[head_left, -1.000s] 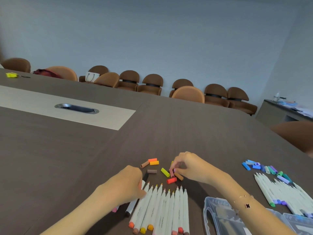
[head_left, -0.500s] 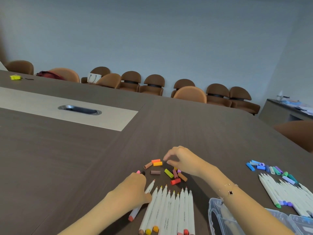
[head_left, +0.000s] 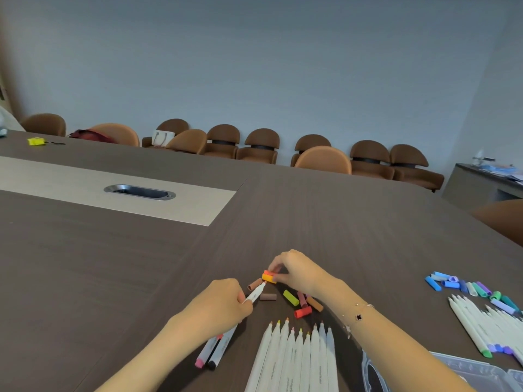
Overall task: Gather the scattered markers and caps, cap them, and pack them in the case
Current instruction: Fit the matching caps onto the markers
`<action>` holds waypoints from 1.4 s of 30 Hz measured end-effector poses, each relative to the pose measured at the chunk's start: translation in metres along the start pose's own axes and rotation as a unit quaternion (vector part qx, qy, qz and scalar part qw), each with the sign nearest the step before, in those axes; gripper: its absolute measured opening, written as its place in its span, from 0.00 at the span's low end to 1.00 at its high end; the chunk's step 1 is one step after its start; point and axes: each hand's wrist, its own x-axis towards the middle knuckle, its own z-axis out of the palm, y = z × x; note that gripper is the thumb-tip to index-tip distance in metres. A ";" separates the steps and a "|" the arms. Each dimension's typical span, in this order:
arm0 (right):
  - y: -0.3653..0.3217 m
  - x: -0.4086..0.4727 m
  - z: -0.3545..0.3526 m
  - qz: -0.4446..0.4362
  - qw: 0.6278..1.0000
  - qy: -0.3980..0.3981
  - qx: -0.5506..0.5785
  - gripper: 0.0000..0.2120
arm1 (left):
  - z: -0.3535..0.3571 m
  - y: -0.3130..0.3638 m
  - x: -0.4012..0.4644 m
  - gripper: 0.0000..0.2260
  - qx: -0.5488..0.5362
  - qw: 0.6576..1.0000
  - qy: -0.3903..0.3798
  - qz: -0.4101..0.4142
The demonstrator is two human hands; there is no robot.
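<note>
My left hand (head_left: 223, 302) grips a white marker (head_left: 254, 294), its uncapped tip pointing up-right. My right hand (head_left: 300, 271) pinches a yellow-orange cap (head_left: 268, 278) right at that tip, with an orange cap (head_left: 267, 273) touching it behind. Loose caps lie around: two brown (head_left: 254, 283) (head_left: 267, 297), a lime one (head_left: 291, 297), a red one (head_left: 302, 312). A row of several uncapped white markers (head_left: 297, 355) lies near me. Two markers (head_left: 216, 349) rest under my left wrist. The clear plastic case (head_left: 458, 372) sits at the bottom right.
At the right, a second group of white markers (head_left: 492, 323) lies beside blue, green and purple caps (head_left: 467, 287). A metal cable port (head_left: 140, 191) is set in the table's pale strip. Brown chairs (head_left: 260, 145) line the far wall.
My left hand lifted one marker from the row and raised its tip toward the caps. My right hand moved left and picked up the yellow-orange cap.
</note>
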 end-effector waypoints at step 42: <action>-0.033 -0.071 -0.028 0.107 0.828 0.062 0.547 0.14 | -0.013 0.010 -0.007 0.05 -0.098 0.993 0.015 0.061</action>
